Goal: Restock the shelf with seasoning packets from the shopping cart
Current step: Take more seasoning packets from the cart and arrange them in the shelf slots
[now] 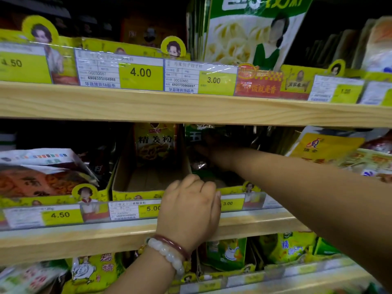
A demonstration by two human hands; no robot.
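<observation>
- Right hand [214, 151] reaches far into the middle shelf [254, 224], against green seasoning packets [203, 136]; its grip is too dark to tell.
- Left hand [191, 205] curls over the box's [135, 193] front edge.
- Risk: pushing deeper may topple the standing packets.

Three pale pine-wood shelf boards [191, 107] run across the view, stacked one above another, each tilting slightly down toward three o'clock. The middle board [84, 238] and the lowest one [307, 279], at five o'clock, carry the same light grain. Along the front edge of each board sits a clear plastic price rail [131, 75] holding white-and-yellow price labels; one at eleven o'clock reads 4.00, another beside it 3.00, and those on the middle rail [63, 215] read 4.50 and 5.00. The recesses behind the boards are dark, deepest at twelve o'clock and ten o'clock. Light falls from the front, brightening the wood edges and glinting on the plastic.
</observation>
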